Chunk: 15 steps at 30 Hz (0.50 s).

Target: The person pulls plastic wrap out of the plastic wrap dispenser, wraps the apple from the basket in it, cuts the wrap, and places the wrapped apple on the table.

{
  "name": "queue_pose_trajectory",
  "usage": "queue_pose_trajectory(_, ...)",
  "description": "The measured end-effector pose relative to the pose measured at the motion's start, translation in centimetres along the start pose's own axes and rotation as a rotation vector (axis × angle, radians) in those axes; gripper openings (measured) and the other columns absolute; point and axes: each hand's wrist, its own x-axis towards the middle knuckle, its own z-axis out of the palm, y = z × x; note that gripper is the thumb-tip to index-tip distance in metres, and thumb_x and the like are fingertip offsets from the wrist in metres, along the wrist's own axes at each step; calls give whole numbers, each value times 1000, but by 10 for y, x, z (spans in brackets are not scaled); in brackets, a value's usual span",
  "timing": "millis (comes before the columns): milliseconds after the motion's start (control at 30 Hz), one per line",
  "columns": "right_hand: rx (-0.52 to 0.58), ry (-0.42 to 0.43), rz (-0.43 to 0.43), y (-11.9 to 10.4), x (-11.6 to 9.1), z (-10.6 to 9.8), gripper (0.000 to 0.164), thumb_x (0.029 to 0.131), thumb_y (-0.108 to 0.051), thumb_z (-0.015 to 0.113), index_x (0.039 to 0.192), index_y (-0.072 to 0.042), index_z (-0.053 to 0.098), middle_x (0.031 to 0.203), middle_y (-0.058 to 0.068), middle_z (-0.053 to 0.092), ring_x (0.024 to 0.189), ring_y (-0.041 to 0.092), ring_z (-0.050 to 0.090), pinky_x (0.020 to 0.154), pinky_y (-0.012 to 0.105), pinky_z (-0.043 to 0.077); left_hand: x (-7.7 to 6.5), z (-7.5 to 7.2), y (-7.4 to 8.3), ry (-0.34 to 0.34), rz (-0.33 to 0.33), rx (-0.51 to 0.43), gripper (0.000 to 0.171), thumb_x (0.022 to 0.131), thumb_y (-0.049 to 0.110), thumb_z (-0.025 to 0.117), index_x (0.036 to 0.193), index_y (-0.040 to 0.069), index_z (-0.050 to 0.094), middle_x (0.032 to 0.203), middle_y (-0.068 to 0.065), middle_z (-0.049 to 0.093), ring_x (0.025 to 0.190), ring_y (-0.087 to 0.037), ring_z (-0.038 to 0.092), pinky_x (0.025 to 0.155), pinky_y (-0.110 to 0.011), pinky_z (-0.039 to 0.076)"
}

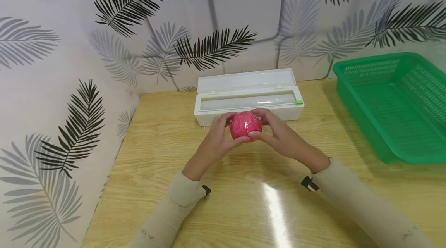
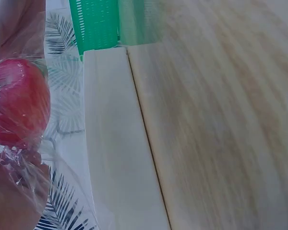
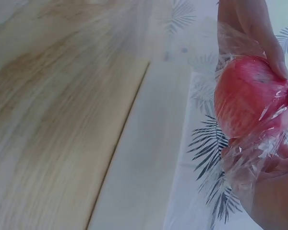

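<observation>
Wooden table, streaky red apple, clear wrap

Round red fruit, wrapped in clear, wrinkled plastic film; held between left grip and right grip, above table.

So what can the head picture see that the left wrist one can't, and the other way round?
Only the head view shows the white roll lying in the open box and both sleeves.

Only the left wrist view shows, close up, the crinkles in the clear film bunched over the left hand's fingers.

Both show the red fruit held between that hand and the right hand, plus the white box, green basket, wooden table and leafy backdrop.
</observation>
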Motion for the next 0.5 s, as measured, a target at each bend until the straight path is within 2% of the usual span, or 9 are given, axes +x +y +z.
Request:
queue_pose_trajectory(167, 27, 14, 0, -5, 6, -3, 53, 85, -37, 56, 130, -22, 32, 120, -6, 44, 104, 12, 46, 77, 31, 48, 7, -2, 3, 28, -60, -25, 76, 70, 61, 60, 127, 16, 38, 116, 4, 39, 105, -7, 38, 82, -37, 46)
queue_pose_trajectory(333, 56, 17, 24, -8, 7, -4, 50, 87, -36, 53, 130, -21, 32, 119, -4, 46, 103, 14, 47, 76, 32, 48, 11, -2, 2, 45, -49, -62, 71, 73, 58, 59, 124, 14, 40, 114, 4, 42, 103, -9, 40, 81, -37, 47)
queue_pose_trajectory(433, 33, 26, 25, -9, 7, -4, 55, 86, -37, 54, 133, -20, 30, 130, -2, 37, 106, 15, 45, 77, 33, 49, 14, -3, 1, 66, -35, -66, 67, 73, 58, 59, 122, 15, 41, 113, 6, 44, 102, -8, 42, 80, -34, 47)
queue_pose_trajectory(500, -9, 46, 15, -8, 7, -4, 60, 85, -38, 56, 135, -20, 29, 138, -2, 26, 115, 17, 37, 82, 38, 47, 16, -4, 1, 77, -29, -77, 65, 74, 57, 59, 122, 17, 41, 113, 7, 45, 102, -7, 43, 80, -32, 47)
